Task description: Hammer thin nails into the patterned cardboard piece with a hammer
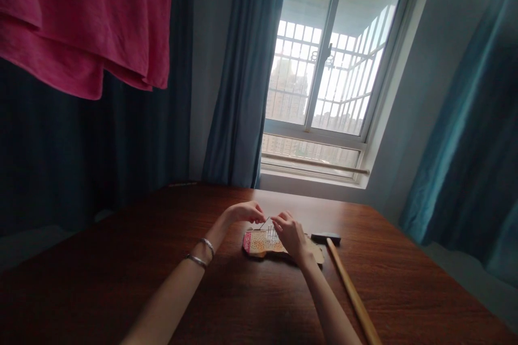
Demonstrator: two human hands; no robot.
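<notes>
A flat board with wavy edges [258, 244], pink at its left end and speckled orange and cream, lies on the table under my hands. Several thin nails [270, 232] stand upright from its middle. My left hand [250, 212] is closed in a pinch above the board's left part; what its fingertips hold is too small to make out. Close by, my right hand [290, 230] covers part of the board, its fingertips pinching the upper end of a thin dark strand or rod [264, 223]. This slants down between the hands toward the board.
To the right of the board lies a hammer with a black head [327, 238] and a long wooden handle [351, 287] on the brown wooden table [226, 302]. Beyond the table are blue curtains [238, 97] and a barred window [324, 64]. A pink cloth [105, 16] hangs upper left.
</notes>
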